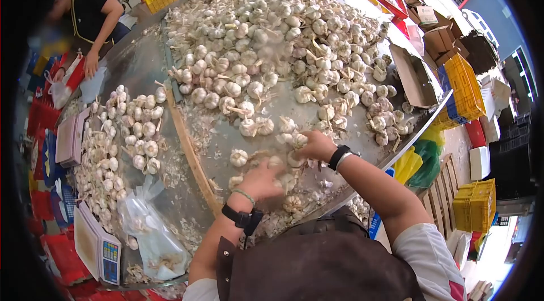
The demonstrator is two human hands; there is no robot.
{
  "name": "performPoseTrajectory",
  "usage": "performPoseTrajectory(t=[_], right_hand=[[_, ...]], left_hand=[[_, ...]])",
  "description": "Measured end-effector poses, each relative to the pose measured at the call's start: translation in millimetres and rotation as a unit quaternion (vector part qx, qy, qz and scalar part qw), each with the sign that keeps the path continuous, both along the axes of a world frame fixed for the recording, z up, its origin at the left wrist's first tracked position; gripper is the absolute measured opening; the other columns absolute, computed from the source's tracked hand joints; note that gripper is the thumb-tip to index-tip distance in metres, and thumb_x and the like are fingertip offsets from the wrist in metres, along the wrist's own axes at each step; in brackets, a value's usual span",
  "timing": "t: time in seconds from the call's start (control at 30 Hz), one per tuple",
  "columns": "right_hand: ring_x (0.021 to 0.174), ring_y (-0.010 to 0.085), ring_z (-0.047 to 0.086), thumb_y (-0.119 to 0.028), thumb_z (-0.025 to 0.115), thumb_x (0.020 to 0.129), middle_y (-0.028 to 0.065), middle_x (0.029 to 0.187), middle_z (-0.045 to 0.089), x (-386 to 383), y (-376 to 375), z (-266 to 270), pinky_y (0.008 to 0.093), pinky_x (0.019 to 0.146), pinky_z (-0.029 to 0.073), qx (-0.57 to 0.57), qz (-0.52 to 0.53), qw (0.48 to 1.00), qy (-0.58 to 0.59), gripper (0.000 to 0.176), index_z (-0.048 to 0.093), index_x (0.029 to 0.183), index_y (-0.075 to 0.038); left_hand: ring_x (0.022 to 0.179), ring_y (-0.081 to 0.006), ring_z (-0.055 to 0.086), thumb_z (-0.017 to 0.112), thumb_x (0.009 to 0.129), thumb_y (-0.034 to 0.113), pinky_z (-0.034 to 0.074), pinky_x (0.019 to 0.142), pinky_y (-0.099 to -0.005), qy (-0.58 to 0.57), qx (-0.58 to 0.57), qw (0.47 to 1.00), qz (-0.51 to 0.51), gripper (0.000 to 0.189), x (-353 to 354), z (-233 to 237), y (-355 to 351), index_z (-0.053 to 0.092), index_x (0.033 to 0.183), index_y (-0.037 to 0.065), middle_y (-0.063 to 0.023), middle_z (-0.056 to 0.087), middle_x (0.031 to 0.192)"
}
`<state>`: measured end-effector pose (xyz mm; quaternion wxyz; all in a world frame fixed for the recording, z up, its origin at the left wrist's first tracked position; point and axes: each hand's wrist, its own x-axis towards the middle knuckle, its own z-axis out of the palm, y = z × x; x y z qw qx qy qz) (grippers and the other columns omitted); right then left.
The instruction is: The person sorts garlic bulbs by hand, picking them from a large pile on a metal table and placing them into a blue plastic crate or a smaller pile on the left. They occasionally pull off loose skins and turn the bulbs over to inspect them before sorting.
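Garlic bulbs lie in a large heap on a metal table, with loose skins scattered among them. My left hand is over the near part of the table, blurred by motion, among a few bulbs; what its fingers hold, if anything, is unclear. To its upper right, my right hand has its fingers bent round a garlic bulb. A single bulb sits just above my left hand.
A wooden strip divides off a second garlic pile at left. Beside that pile are a plastic bag and a scale. Another person leans over the far left. Yellow crates stand at right.
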<state>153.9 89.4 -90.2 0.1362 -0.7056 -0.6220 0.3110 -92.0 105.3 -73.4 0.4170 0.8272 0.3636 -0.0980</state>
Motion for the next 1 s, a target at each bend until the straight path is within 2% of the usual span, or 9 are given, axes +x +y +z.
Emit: performPoseTrajectory(t=[0.13, 0.2, 0.27, 0.33, 0.47, 0.6, 0.7, 0.87, 1.0], right_hand=[[0.080, 0.0209, 0.067, -0.031, 0.081, 0.074, 0.0088, 0.089, 0.067, 0, -12, 39, 0.0299, 0.073, 0.054, -0.107, -0.105, 0.964, 0.219, 0.059, 0.062, 0.122, -0.001], [0.082, 0.0183, 0.066, -0.029, 0.079, 0.077, 0.0072, 0.090, 0.067, 4, -26, 44, 0.0286, 0.074, 0.053, -0.114, -0.149, 0.940, 0.285, 0.050, 0.064, 0.117, -0.002], [0.085, 0.0179, 0.067, -0.024, 0.075, 0.083, 0.0059, 0.099, 0.066, 20, -51, 42, 0.0285, 0.073, 0.054, -0.044, -0.196, 0.835, 0.512, 0.043, 0.061, 0.119, -0.004], [0.090, 0.0201, 0.066, -0.024, 0.075, 0.083, 0.0077, 0.106, 0.063, 28, -89, 62, 0.0303, 0.074, 0.055, -0.036, -0.216, 0.764, 0.607, 0.049, 0.057, 0.124, -0.004], [0.103, 0.0280, 0.063, -0.027, 0.074, 0.084, 0.0125, 0.125, 0.055, 27, -167, 84, 0.0367, 0.079, 0.058, 0.016, -0.220, 0.625, 0.749, 0.063, 0.047, 0.135, -0.003], [0.107, 0.0269, 0.063, -0.034, 0.078, 0.081, 0.0138, 0.122, 0.058, 15, -239, 93, 0.0382, 0.077, 0.059, 0.043, -0.265, 0.618, 0.739, 0.074, 0.046, 0.139, -0.002], [0.106, 0.0251, 0.063, -0.034, 0.078, 0.081, 0.0130, 0.122, 0.058, 5, -298, 71, 0.0389, 0.076, 0.060, 0.078, -0.321, 0.615, 0.716, 0.075, 0.044, 0.140, -0.002], [0.110, 0.0256, 0.063, -0.035, 0.070, 0.088, 0.0116, 0.125, 0.060, -1, -383, 36, 0.0434, 0.090, 0.057, 0.261, -0.500, 0.513, 0.647, 0.065, 0.044, 0.138, -0.003], [0.117, 0.0271, 0.060, -0.044, 0.060, 0.096, 0.0118, 0.131, 0.059, 34, -452, -10, 0.0454, 0.098, 0.051, 0.315, -0.563, 0.451, 0.617, 0.055, 0.048, 0.136, -0.007]], left_hand=[[0.111, -0.0429, 0.058, 0.072, 0.071, 0.033, 0.048, 0.099, -0.0433, -0.040, 0.024, 0.999, -0.006, 0.066, -11, -18, -4, 0.057, 0.134, 0.020, -0.0217, 0.043, 0.137], [0.100, -0.0325, 0.063, 0.070, 0.077, 0.026, 0.053, 0.088, -0.0385, -0.216, -0.009, 0.973, 0.077, 0.056, -31, -36, -9, 0.058, 0.131, 0.017, -0.0147, 0.047, 0.129], [0.090, -0.0226, 0.063, 0.065, 0.084, 0.019, 0.054, 0.077, -0.0318, -0.254, -0.176, 0.933, 0.184, 0.051, -46, -38, -20, 0.056, 0.133, 0.014, -0.0097, 0.049, 0.120], [0.098, -0.0236, 0.064, 0.068, 0.083, 0.022, 0.054, 0.083, -0.0299, -0.338, -0.480, 0.728, 0.353, 0.064, -58, -14, -29, 0.048, 0.142, 0.009, -0.0135, 0.051, 0.128], [0.101, -0.0307, 0.065, 0.063, 0.086, 0.030, 0.061, 0.073, -0.0378, -0.429, -0.638, 0.592, 0.244, 0.072, -22, 45, -54, 0.034, 0.148, 0.009, -0.0150, 0.050, 0.129], [0.100, -0.0249, 0.064, 0.056, 0.096, 0.028, 0.061, 0.067, -0.0347, -0.254, -0.690, 0.675, 0.062, 0.060, 35, 77, -76, 0.032, 0.150, 0.014, -0.0142, 0.055, 0.119], [0.101, -0.0194, 0.063, 0.057, 0.098, 0.031, 0.057, 0.076, -0.0298, -0.158, -0.739, 0.654, -0.040, 0.062, 91, 73, -101, 0.031, 0.151, 0.013, -0.0087, 0.057, 0.109], [0.078, -0.0113, 0.064, 0.058, 0.097, 0.041, 0.055, 0.057, -0.0227, -0.077, -0.751, 0.641, -0.139, 0.059, 203, 34, -183, 0.036, 0.146, 0.016, -0.0024, 0.058, 0.101], [0.105, -0.0296, 0.065, 0.062, 0.090, 0.054, 0.053, 0.095, -0.0420, 0.031, -0.582, 0.806, -0.102, 0.080, 253, 36, -252, 0.030, 0.152, 0.014, -0.0130, 0.059, 0.130]])
